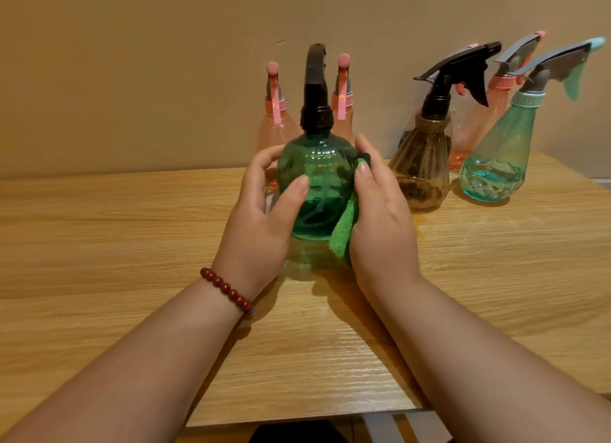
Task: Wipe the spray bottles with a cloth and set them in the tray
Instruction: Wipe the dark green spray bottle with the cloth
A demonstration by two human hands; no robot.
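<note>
The green bottle (317, 178) hides most of the left pink bottle (274, 125) and the mid pink bottle (344, 112) behind it. Whether its base touches the table (132, 228) is hard to tell. The right hand (380, 218) covers much of the cloth (344, 231), curling round it and pressing it to the green bottle's right side. The left hand (261, 224) grips the left side, thumb across the front. Bare wood spreads left and near, to the near edge. Far right stand the brown bottle (420, 171) and the teal bottle (496, 165), with the right pink bottle (476, 128) half hidden behind them.
</note>
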